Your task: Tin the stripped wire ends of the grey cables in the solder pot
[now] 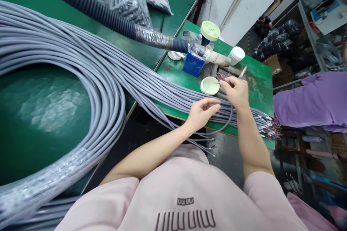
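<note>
My right hand (236, 91) is closed in a pinch on the end of a grey cable, whose thin coloured wires (221, 76) stick out past the fingertips. Those wires are over the right rim of a small pale round dish (210, 86). From this hand the grey cable (231, 115) curves down and back to the left. My left hand (202, 113) hovers at the bundle of grey cables (173, 92), its fingers stretched out and the thumb a little apart, with nothing seen between them. Stripped ends with coloured wires (271, 128) lie at the bundle's right end.
A ribbed dark hose (108, 12) reaches across to a blue box (193, 63). Near it stand a jar with a pale green lid (210, 30) and a white tub (237, 55). A large cable coil (108, 90) covers the left table. A person in purple (311, 101) is at right.
</note>
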A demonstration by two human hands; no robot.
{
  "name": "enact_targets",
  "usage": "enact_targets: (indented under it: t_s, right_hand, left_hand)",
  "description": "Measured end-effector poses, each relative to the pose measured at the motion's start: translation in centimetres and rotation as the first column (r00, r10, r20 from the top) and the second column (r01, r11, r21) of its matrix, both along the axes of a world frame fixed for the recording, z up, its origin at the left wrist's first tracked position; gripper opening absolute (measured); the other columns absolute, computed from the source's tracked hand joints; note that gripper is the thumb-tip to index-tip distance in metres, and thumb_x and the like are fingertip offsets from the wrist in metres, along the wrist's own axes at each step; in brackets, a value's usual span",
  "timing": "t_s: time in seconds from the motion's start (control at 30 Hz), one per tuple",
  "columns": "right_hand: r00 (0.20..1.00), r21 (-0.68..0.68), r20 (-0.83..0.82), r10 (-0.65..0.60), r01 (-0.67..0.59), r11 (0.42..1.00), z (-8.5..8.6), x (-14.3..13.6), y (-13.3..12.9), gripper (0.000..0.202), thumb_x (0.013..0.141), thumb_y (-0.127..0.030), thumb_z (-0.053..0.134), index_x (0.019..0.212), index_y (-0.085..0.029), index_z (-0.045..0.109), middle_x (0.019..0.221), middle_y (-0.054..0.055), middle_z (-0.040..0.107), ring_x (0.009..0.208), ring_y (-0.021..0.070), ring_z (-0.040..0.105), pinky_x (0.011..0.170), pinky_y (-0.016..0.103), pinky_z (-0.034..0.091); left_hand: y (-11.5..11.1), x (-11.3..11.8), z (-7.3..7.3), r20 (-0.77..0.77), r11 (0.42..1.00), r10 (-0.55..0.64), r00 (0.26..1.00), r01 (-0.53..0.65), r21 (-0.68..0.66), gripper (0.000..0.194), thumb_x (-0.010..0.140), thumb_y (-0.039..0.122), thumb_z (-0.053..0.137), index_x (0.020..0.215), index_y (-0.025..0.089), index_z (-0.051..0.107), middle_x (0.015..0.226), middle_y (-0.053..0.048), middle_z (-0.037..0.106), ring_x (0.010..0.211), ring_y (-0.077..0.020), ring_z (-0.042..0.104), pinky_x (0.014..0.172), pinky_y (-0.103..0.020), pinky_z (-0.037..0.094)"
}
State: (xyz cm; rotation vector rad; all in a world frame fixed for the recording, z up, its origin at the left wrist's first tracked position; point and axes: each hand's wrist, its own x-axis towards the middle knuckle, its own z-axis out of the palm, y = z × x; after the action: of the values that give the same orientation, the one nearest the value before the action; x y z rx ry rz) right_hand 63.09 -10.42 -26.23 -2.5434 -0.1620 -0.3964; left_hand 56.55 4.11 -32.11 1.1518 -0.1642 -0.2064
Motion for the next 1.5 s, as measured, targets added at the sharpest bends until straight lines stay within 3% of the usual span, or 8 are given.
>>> enact_targets:
  t_s: [0.1,0.23,0.47,0.77,0.9,1.03,1.2,1.5]
  right_hand:
    - [0.997,0.157,0.063,-0.035,0.024,0.987,0.6,-2.4,0.2,0.023,0.081,-0.032,0.061,0.064,-0.017,0.061,0.058,-0.003,0.053,0.055,0.011,0.046,0.055,0.025,0.036]
    - [0.997,0.253,0.074,-0.028,0.009,0.967,0.9,-4.7,1.0,0.019,0.081,-0.03,0.063,0.068,-0.018,0.065,0.063,-0.002,0.058,0.058,0.0113,0.051,0.057,0.025,0.04]
    - [0.996,0.335,0.088,-0.015,-0.015,0.942,0.6,-6.0,1.7,0.018,0.084,-0.029,0.062,0.071,-0.018,0.067,0.066,-0.002,0.062,0.062,0.0125,0.055,0.063,0.026,0.044]
    - [0.982,0.157,0.186,-0.031,0.001,0.988,-0.5,-5.0,1.8,0.019,0.086,-0.034,0.059,0.074,-0.02,0.065,0.069,0.0,0.06,0.068,0.0155,0.055,0.068,0.03,0.044]
    - [0.997,-0.024,0.081,-0.014,0.016,1.0,-0.5,-2.7,0.9,0.022,0.084,-0.032,0.057,0.067,-0.019,0.061,0.065,0.0,0.057,0.064,0.0152,0.052,0.063,0.028,0.039]
    - [0.996,-0.21,-0.087,0.011,-0.029,0.977,-0.4,0.2,0.6,0.022,0.081,-0.031,0.056,0.064,-0.018,0.062,0.062,0.001,0.059,0.061,0.0151,0.05,0.058,0.027,0.033]
    - [0.976,-0.447,-0.217,-0.034,-0.068,0.892,-1.0,2.4,1.3,0.024,0.082,-0.032,0.054,0.072,-0.018,0.07,0.071,0.006,0.069,0.068,0.0199,0.059,0.062,0.03,0.034]
    - [0.96,-0.621,-0.265,-0.086,-0.102,0.777,-1.9,3.3,2.1,0.028,0.085,-0.031,0.051,0.083,-0.016,0.074,0.085,0.013,0.074,0.079,0.0259,0.065,0.07,0.034,0.04]
  left_hand:
    - [-0.7,0.9,1.0,-0.286,0.961,-0.101,0.953,0.019,-0.276,0.029,0.073,0.033,0.074,0.095,0.016,0.067,0.067,0.002,0.064,0.049,-0.0045,0.049,0.046,-0.017,0.034]
    - [-1.8,1.8,1.2,-0.349,0.895,-0.113,0.93,-0.057,-0.443,0.033,0.068,0.03,0.078,0.096,0.018,0.064,0.067,0.004,0.062,0.048,-0.0021,0.048,0.045,-0.015,0.032]
    - [-2.2,1.4,1.6,-0.325,0.846,-0.11,0.939,-0.083,-0.526,0.025,0.069,0.03,0.078,0.082,0.016,0.062,0.068,0.004,0.062,0.047,-0.0002,0.046,0.044,-0.013,0.032]
    - [-2.4,1.3,1.6,-0.409,0.762,-0.248,0.878,-0.084,-0.642,0.026,0.071,0.029,0.078,0.083,0.015,0.06,0.071,0.006,0.056,0.047,0.0015,0.044,0.045,-0.012,0.033]
    - [-2.2,0.4,1.0,-0.329,0.898,-0.23,0.916,0.069,-0.434,0.036,0.071,0.033,0.076,0.099,0.015,0.063,0.071,0.004,0.06,0.048,-0.0018,0.046,0.046,-0.015,0.033]
    - [-0.8,-0.7,-0.1,0.124,0.994,-0.074,0.99,0.062,0.094,0.036,0.078,0.029,0.068,0.111,0.018,0.063,0.069,0.002,0.061,0.057,-0.0081,0.051,0.059,-0.022,0.041]
    - [0.6,-0.4,-2.2,0.636,0.807,-0.146,0.758,-0.281,0.519,0.018,0.088,0.028,0.054,0.083,0.018,0.068,0.071,-0.004,0.066,0.067,-0.0149,0.056,0.069,-0.029,0.04]
    - [0.2,-0.2,-3.9,0.735,0.699,-0.258,0.626,-0.404,0.59,0.023,0.091,0.031,0.048,0.088,0.02,0.068,0.074,-0.005,0.068,0.071,-0.0167,0.057,0.064,-0.03,0.035]
